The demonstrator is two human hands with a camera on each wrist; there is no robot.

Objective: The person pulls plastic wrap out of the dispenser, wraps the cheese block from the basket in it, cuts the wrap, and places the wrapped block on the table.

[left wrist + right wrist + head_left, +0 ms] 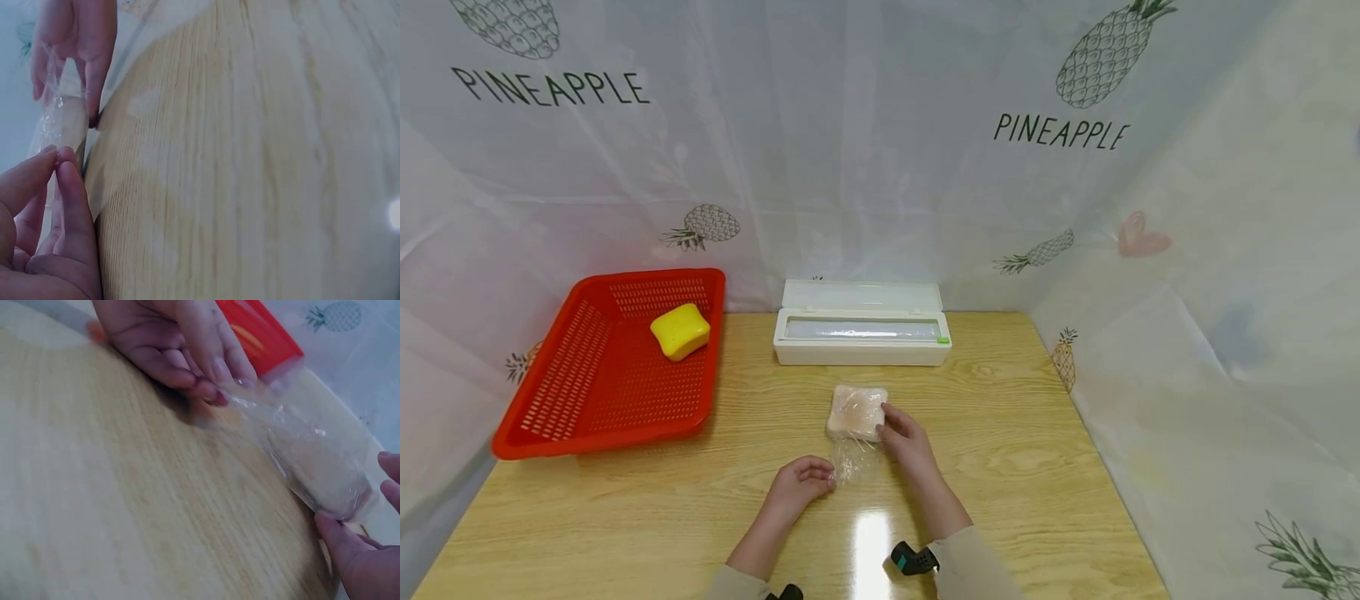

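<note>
A pale pinkish square block (pixel 856 410) with rounded corners lies on the wooden table, wrapped in clear cling film (pixel 853 458). A loose, crumpled end of the film trails from its near side. My left hand (pixel 801 487) pinches that end between thumb and fingertips; the left wrist view shows the pinch close up. With thumb and fingers spread at its right edge, my right hand (pixel 912 446) holds the block. Seen from the right wrist, the film (pixel 262 412) stretches from the left fingertips to the wrapped block (pixel 325 472).
Behind the block stands a white cling film dispenser (pixel 863 353), its lid (pixel 861 295) raised and a film roll inside. On the left is a red perforated basket (pixel 602 400) holding a yellow sponge (pixel 681 332). A pineapple-print curtain (pixel 865 167) hangs behind the table.
</note>
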